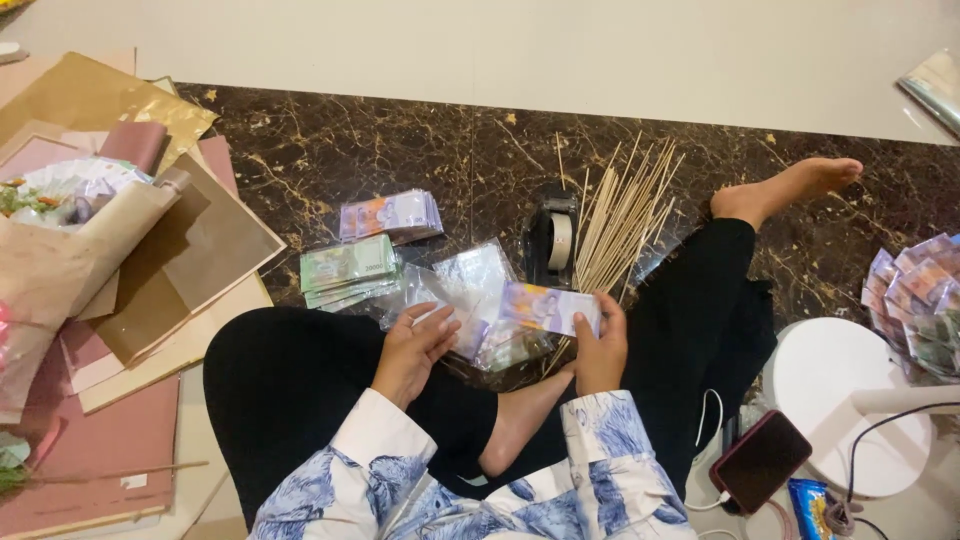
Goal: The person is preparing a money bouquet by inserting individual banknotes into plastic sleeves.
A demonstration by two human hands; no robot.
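Sitting cross-legged on a dark marbled floor [400, 150], person works over the lap.

Biggest items: brown and pink wrapping paper sheets [190, 260] stacked far left, a paper-wrapped bouquet [60, 250] lying on them. White round lamp base [840, 400] at right, a fan of purple notes [915, 295] just beyond it.

Mid-size: bundle of wooden skewers [620, 215] splayed ahead of the knees, black tape dispenser [553, 240] touching its left side. Green banknote stack [348, 268] and purple banknote stack [392, 214] sit near each other, left of centre. Clear plastic sleeves [465, 285] are piled between the stacks and the hands.

Hands: right hand [600, 350] pinches a sleeved purple banknote [548, 306] by its right end, held flat above the lap. Left hand [415, 350] has loosely curled fingers resting on a clear sleeve; real grip or not, can't tell.

Risks, my read: sleeves are slick, so the note could slide out if tilted; loose skewers could roll or snag the plastic; phone [760, 460] cable by the right knee is a snag point.

Small: blue snack packet [808, 505], bottom right.
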